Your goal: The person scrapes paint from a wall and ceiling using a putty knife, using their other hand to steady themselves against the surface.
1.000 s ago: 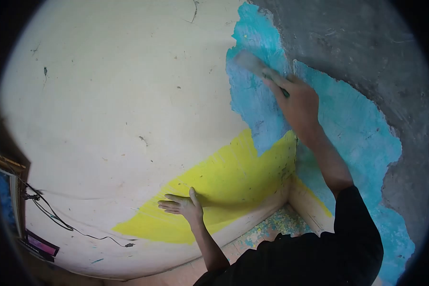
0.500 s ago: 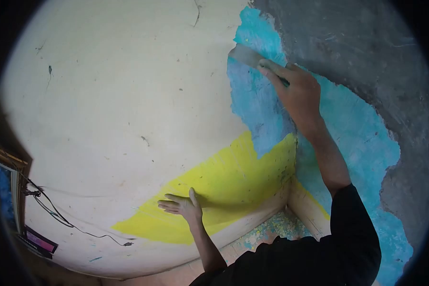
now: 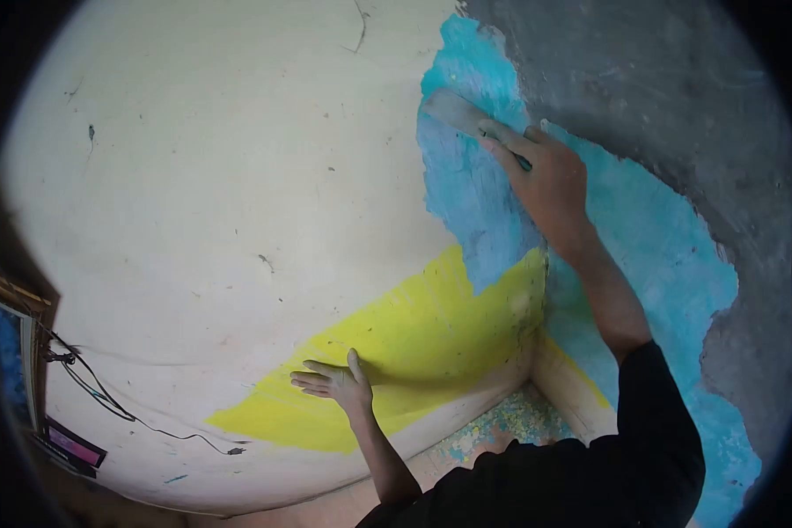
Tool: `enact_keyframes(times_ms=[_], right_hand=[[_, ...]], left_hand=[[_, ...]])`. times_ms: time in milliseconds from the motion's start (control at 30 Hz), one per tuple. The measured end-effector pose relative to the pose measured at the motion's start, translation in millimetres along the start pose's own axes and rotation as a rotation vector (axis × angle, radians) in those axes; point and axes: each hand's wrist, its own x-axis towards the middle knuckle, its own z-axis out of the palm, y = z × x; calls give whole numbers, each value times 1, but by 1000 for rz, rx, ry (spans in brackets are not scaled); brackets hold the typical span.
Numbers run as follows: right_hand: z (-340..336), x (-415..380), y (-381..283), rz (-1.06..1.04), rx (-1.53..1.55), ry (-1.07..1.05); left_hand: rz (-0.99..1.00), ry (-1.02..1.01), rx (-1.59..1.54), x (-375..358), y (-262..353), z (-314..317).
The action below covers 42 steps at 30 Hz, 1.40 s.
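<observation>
My right hand (image 3: 547, 179) is wrapped round a flat metal scraper (image 3: 454, 112), its handle mostly hidden in the fist. The scraper's blade lies over the exposed blue paint (image 3: 480, 202), its tip close to the ragged border with the cream paint (image 3: 229, 176). Lower down, my left hand (image 3: 339, 385) has its thumb and fingers spread over the yellow patch (image 3: 414, 334) of wall, holding nothing. Pale dust coats the fingers of both hands.
Blue and yellow paint flakes (image 3: 502, 427) litter the floor in the corner. Bare grey plaster (image 3: 642, 70) spans the upper right. A black cable (image 3: 163, 429) with a plug hangs at left, beside a framed picture (image 3: 13, 361) and a dark purple panel (image 3: 75, 442).
The scraper and my right hand have shifted slightly down, and more blue shows at the cream paint's edge near the blade. My left hand has stayed almost in place.
</observation>
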Motion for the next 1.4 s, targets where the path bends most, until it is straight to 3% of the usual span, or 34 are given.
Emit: enact_keyframes(times_ms=[233,400,533,700,833,1033,1233,1333,1400], right_hand=[[9,11,-1,21,45,30],[23,3,-5,148,87,49],[12,42,-11,104,90,126],[4,8,-19,188,98,-23],[9,36,-18,180,130,61],[2,35,-17,244,34,-43],[13,46,-5,219,191,85],[9,57,1,142,6,128],[2,35,-4,230,66,5]], left_hand=[[6,-26,12,-6,-3,-1],[-5,-19,-11,-4,1,-5],[24,-4,-11,-2,-4,-1],[17,-12,31,-5,-8,1],[38,-11,19,-3,-8,0],[17,-49,31,-3,-6,-2],[50,-39,4,-2,-10,-4],[51,-60,-3,-4,-7,-6],[47,-63,-2,-4,-7,-7]])
